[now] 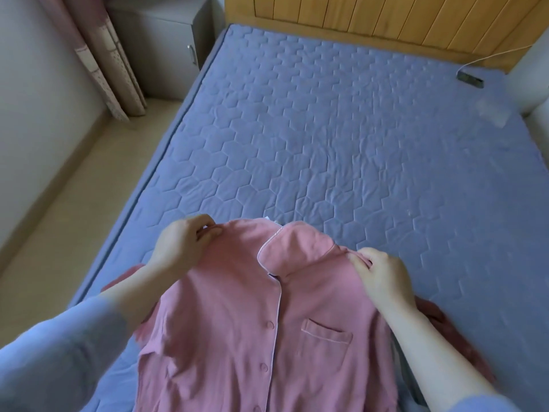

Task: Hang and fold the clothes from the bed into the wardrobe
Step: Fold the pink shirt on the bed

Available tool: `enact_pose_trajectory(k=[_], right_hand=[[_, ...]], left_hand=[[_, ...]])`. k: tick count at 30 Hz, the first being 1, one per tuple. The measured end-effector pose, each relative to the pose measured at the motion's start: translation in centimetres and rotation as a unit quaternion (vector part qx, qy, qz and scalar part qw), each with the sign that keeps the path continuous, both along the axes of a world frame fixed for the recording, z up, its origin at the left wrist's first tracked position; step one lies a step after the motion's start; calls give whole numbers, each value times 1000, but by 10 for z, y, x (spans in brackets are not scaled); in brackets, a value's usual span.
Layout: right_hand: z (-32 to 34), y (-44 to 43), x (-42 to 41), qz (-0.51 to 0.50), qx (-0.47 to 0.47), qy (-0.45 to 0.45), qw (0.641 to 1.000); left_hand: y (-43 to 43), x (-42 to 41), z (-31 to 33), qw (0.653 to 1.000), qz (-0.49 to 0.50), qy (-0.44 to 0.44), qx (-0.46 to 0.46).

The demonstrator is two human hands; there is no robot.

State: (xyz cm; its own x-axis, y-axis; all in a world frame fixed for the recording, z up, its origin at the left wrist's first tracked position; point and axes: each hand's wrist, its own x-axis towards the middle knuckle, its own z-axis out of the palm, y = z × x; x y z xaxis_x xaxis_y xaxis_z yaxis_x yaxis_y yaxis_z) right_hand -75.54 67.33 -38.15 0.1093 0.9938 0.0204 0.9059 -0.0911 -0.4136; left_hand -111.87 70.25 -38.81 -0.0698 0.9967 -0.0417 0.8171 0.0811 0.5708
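Observation:
A pink button-up pyjama shirt (pixel 237 322) with white piping, a collar and a chest pocket hangs front side up over the near end of the bed (pixel 326 129). My left hand (pixel 181 245) pinches its left shoulder. My right hand (pixel 380 275) pinches its right shoulder. Both hands hold the shirt up by the shoulders, and its lower part runs out of the bottom of the view. A darker reddish garment (pixel 439 322) shows from under the shirt at the right. The wardrobe is not in view.
The bed has a blue quilted cover and a wooden headboard (pixel 371 16). A dark phone on a white cable (pixel 471 78) lies at the far right corner. A grey bedside cabinet (pixel 166 46) and a pink curtain (pixel 101 55) stand at the far left, beside beige floor (pixel 65 209).

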Motion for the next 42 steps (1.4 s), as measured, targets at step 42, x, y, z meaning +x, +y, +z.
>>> enact_pose_trajectory(k=[42], right_hand=[[-162,-31,-92,-4,-37,126,991]], left_hand=[[-23,1,-168,999,31,-21,-22]])
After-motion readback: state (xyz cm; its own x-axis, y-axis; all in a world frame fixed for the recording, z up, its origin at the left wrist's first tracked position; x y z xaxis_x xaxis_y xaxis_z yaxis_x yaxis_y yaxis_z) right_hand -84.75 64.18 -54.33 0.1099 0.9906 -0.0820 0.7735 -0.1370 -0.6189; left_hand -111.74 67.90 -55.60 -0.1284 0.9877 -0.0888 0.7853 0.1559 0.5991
